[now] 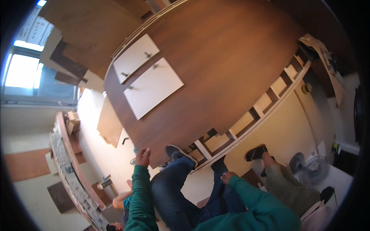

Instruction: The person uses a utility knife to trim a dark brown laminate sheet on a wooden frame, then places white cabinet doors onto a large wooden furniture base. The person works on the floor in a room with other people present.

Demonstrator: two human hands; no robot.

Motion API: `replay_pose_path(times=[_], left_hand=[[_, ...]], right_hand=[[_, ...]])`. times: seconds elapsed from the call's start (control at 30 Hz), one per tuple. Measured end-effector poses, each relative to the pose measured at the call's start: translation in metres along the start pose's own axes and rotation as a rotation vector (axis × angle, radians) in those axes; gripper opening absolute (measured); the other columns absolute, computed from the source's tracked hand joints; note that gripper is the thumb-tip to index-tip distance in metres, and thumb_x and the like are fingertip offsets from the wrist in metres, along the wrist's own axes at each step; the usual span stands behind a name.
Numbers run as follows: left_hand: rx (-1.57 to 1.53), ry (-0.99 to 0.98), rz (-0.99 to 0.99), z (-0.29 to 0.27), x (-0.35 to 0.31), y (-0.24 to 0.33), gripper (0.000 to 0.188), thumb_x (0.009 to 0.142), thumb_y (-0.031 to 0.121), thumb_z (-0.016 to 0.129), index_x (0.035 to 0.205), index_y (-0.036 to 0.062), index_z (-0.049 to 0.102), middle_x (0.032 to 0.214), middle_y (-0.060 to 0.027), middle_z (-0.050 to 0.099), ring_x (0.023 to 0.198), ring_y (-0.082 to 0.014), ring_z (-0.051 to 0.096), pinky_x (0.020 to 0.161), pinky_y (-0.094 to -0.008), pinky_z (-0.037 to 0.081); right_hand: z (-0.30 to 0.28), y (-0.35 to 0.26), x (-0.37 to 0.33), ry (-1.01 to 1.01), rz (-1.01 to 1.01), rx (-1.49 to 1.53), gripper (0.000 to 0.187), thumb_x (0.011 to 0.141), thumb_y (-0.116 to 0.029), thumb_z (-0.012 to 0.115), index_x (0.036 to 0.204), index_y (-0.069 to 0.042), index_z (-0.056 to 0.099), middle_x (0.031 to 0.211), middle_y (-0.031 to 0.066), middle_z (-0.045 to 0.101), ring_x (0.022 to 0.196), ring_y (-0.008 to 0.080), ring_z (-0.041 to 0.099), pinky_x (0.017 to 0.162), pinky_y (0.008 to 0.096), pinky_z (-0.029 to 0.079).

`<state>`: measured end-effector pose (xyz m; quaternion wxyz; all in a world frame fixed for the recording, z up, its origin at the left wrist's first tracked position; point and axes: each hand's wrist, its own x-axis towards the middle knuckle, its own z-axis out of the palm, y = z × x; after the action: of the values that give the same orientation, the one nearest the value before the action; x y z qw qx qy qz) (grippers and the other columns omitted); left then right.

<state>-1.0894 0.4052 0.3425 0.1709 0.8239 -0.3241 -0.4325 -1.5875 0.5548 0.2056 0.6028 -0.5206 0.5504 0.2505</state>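
My left hand (143,157), at the end of a green sleeve, is closed with its fingers curled; whatever it may hold is too small to make out. It hovers by the near left corner of a large brown wooden panel (216,77). Over my right thigh, my right hand (228,177) is curled closed too, its inside hidden. On the panel lie two white cabinet doors, a farther one (135,57) and a nearer one (156,90), with metal hinges (155,66) along their facing edges. My shoe (181,153) is at the panel's near edge.
A slatted wooden frame (256,111) runs along the panel's right side. One person (125,200) is at lower left, another in olive trousers (283,184) at right beside a fan (314,169). Cardboard sheets (96,34) lean at far left; a cardboard piece (110,122) lies on the floor.
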Motion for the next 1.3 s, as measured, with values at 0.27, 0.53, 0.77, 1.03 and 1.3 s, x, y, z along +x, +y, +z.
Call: replay_pose_path(times=[0.27,0.53,0.77,1.03,1.3], left_hand=[[0.309,0.229,-0.036,0.012,0.182,-0.155,0.069,0.09,0.056,0.072,0.103,-0.0121,0.068,0.095,-0.0268,0.072,0.094,-0.0391,0.07,0.09,-0.0477,0.054],[0.386,0.342,-0.067,0.027,0.32,-0.123,0.097,0.086,0.076,0.063,0.127,-0.0122,0.059,0.13,-0.0335,0.062,0.123,-0.0445,0.06,0.106,-0.0488,0.046],[0.272,0.314,-0.167,0.01,0.421,-0.108,0.124,0.079,0.087,0.058,0.14,-0.0202,0.046,0.146,-0.0381,0.049,0.14,-0.0461,0.047,0.117,-0.0468,0.036],[0.245,0.246,-0.08,0.018,0.459,-0.097,0.118,0.077,0.079,0.07,0.134,-0.0215,0.051,0.133,-0.033,0.061,0.124,-0.0414,0.059,0.108,-0.0424,0.045],[0.014,0.537,0.321,0.044,0.472,-0.134,0.093,0.076,0.073,0.078,0.104,-0.0149,0.069,0.099,-0.0201,0.073,0.088,-0.0305,0.067,0.083,-0.0455,0.052]], right_hand=[[0.025,-0.016,0.025,0.127,0.136,0.103,0.053,0.098,-0.047,0.056,0.128,-0.005,0.066,0.126,0.0251,0.068,0.119,0.0402,0.065,0.106,0.0472,0.049],[0.052,-0.085,-0.001,0.114,0.312,-0.225,0.051,0.093,-0.048,0.059,0.131,-0.014,0.067,0.147,0.0156,0.049,0.139,0.0367,0.035,0.112,0.061,0.028],[0.05,-0.076,0.012,0.304,0.313,-0.074,0.043,0.092,-0.043,0.059,0.122,-0.015,0.069,0.14,0.0127,0.054,0.134,0.0378,0.041,0.113,0.0633,0.026],[0.052,-0.093,0.029,0.532,0.294,-0.158,0.032,0.086,-0.04,0.067,0.108,-0.018,0.073,0.13,0.0072,0.062,0.127,0.0345,0.048,0.106,0.0582,0.035],[0.043,-0.099,0.033,0.585,0.289,-0.183,0.029,0.085,-0.042,0.069,0.103,-0.02,0.074,0.125,0.0056,0.063,0.121,0.0344,0.052,0.102,0.0573,0.039]])
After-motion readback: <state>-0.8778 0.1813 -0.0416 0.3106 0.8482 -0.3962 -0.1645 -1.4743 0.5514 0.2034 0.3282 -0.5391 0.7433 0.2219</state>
